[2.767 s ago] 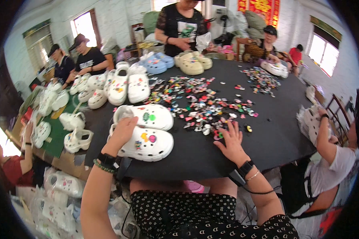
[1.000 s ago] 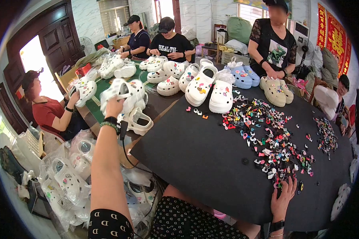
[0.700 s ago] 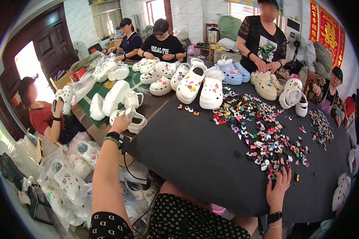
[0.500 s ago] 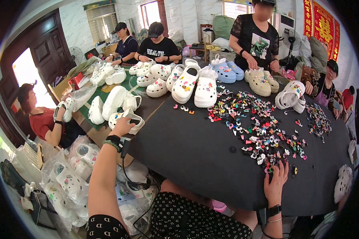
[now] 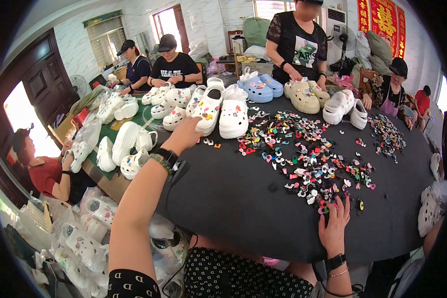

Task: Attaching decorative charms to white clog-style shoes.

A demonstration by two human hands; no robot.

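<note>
My left hand (image 5: pixel 185 133) reaches forward to a white clog (image 5: pixel 207 110) decorated with small charms. Its fingers are closed at the left side of the toe, fingertips partly hidden. Right beside this clog stands its matching white clog (image 5: pixel 234 119), with crumpled clear plastic in its opening. My right hand (image 5: pixel 334 227) rests on the black tabletop (image 5: pixel 228 198), fingers apart and holding nothing. Its fingertips touch the near edge of a spread pile of colourful shoe charms (image 5: pixel 310 171).
More white clogs (image 5: pixel 125 141) lie at the left on a green mat. Blue clogs (image 5: pixel 258 88) and beige clogs (image 5: pixel 304 97) stand at the far side. A second charm pile (image 5: pixel 386 134) lies right. Bagged clogs (image 5: pixel 82 243) fill the floor at lower left. Several co-workers sit or stand around.
My left hand has left the white clog at the table's left edge and moved right to the larger decorated one. The right hand stays by the charms. The view has shifted slightly.
</note>
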